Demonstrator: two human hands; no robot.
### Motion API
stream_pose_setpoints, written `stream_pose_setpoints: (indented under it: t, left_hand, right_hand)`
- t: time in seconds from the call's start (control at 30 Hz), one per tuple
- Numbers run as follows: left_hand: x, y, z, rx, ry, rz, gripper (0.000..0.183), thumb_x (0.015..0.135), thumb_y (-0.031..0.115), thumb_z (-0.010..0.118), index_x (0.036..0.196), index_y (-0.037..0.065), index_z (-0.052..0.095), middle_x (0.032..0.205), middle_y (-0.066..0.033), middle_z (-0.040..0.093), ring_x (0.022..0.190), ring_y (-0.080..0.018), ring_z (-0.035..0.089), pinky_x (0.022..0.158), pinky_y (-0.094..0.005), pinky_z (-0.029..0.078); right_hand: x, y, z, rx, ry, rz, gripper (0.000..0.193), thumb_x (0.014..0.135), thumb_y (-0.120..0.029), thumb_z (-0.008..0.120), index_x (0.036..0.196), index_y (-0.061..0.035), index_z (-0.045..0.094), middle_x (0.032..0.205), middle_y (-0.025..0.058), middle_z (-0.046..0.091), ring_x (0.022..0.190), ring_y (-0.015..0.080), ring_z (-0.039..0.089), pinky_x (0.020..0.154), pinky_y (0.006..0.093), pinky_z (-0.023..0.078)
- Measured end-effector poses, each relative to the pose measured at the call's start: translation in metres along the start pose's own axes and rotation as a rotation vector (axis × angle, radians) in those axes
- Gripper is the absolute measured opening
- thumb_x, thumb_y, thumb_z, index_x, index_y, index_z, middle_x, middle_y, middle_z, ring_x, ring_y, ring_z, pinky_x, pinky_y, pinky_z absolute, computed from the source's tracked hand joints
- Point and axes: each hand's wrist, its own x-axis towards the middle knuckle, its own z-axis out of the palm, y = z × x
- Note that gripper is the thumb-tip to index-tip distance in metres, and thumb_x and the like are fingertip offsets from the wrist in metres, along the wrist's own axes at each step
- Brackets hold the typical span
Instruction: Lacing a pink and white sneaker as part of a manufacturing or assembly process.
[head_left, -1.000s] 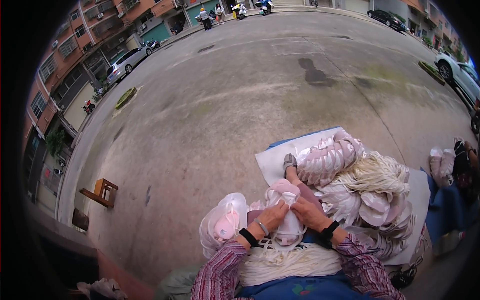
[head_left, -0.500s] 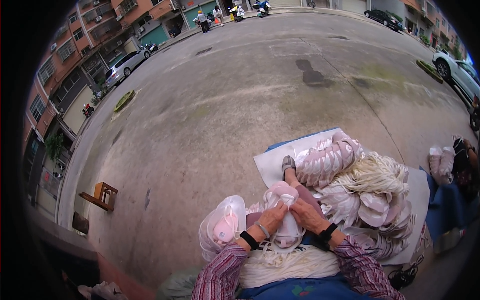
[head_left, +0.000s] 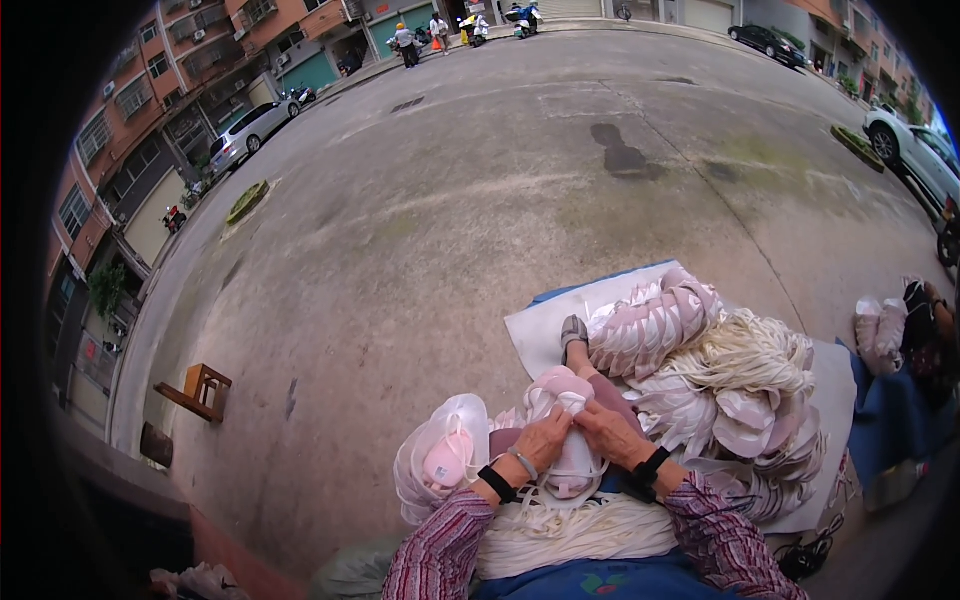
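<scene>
A pale pink shoe upper with white lacing lies across my lap. My left hand and my right hand meet over its middle, fingertips pinched close together. The left hand grips the upper; the right pinches at the white shoelace there, though the lace's exact path is too small to make out. Over my thighs, close to my body, spreads a bundle of cream shoelaces. Left of my hands, another pink upper with laces rests in a white translucent wrap.
To the right, nested shoe uppers and a heap of cream laces lie on a white sheet. A wooden stool lies on the concrete at left. Another person sits at the far right. Parked cars line the yard.
Both hands stay on the upper with only slight finger movement; the right hand has edged a little toward the left. The whole view has shifted slightly.
</scene>
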Motion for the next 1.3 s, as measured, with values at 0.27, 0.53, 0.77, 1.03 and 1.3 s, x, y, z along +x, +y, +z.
stream_pose_setpoints:
  t: [0.27,0.53,0.77,1.03,1.3]
  left_hand:
    - [0.0,-0.003,0.002,-0.003,0.001,-0.027,0.024,0.083,0.0,0.051,0.106,0.002,0.047,0.098,-0.0209,0.053,0.078,-0.0387,0.064,0.063,-0.046,0.051]
    - [-0.001,0.001,0.001,-0.01,0.019,-0.024,0.024,0.084,0.001,0.051,0.107,0.002,0.048,0.098,-0.0205,0.053,0.079,-0.0386,0.064,0.064,-0.0467,0.051]
    - [-0.001,0.001,0.001,0.009,-0.016,-0.053,0.022,0.084,0.003,0.052,0.105,0.003,0.049,0.098,-0.0193,0.053,0.081,-0.0381,0.063,0.064,-0.0452,0.051]
    - [0.0,-0.002,0.004,0.026,0.013,-0.045,0.021,0.084,0.002,0.052,0.105,0.003,0.048,0.098,-0.0199,0.053,0.079,-0.038,0.064,0.063,-0.0456,0.051]
    - [-0.002,-0.006,0.002,-0.022,-0.008,-0.082,0.016,0.09,0.013,0.055,0.101,0.002,0.053,0.1,-0.0187,0.054,0.083,-0.0391,0.061,0.066,-0.0449,0.052]
  right_hand:
    - [0.002,-0.006,0.003,-0.003,0.05,0.052,0.024,0.086,-0.003,0.056,0.11,-0.0029,0.059,0.111,0.0198,0.057,0.096,0.0397,0.06,0.08,0.0419,0.05]
    - [0.003,0.009,0.006,0.032,0.01,-0.054,0.024,0.086,-0.004,0.057,0.11,-0.0038,0.059,0.11,0.02,0.058,0.097,0.0394,0.06,0.081,0.0411,0.05]
    - [0.005,0.018,0.005,0.129,0.044,-0.124,0.022,0.086,-0.005,0.058,0.108,-0.0041,0.061,0.107,0.0186,0.06,0.098,0.0381,0.06,0.082,0.0388,0.05]
    - [0.003,0.01,0.009,0.051,0.027,-0.035,0.021,0.085,-0.002,0.057,0.106,-0.0028,0.06,0.104,0.0195,0.059,0.096,0.0394,0.059,0.082,0.0407,0.049]
    - [-0.001,-0.006,0.007,0.114,0.18,-0.016,0.017,0.085,-0.002,0.056,0.102,-0.0002,0.057,0.102,0.0202,0.055,0.095,0.0407,0.056,0.079,0.0427,0.048]
